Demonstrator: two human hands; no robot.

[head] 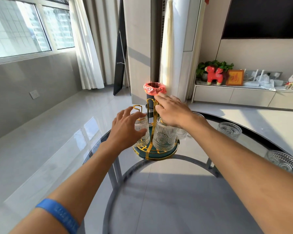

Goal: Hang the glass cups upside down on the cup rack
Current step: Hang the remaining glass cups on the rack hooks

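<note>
The left hand [125,129] is wrapped round the side of an upside-down ribbed glass cup [142,130], thumb in front and fingers curled behind it, so it is clamped on that cup. Just beside it, the right hand [172,110] rests over the gold handle loop at the top of the cup rack [150,125], fingers bent round the loop; whether they actually squeeze it I cannot tell. Directly under that right hand a second inverted cup [163,137] hangs on the rack, with the gold centre post between it and the cup in the left hand. Both sit over the rack's dark green, gold-rimmed base, which stands on the round glass table [184,191]. Out past the right forearm, two more glasses stand mouth-up near the table's edge, one nearer the rack [229,130] and one farther along [284,162]. Beyond the hands, on the floor, is a bin with a red liner [154,89].
</note>
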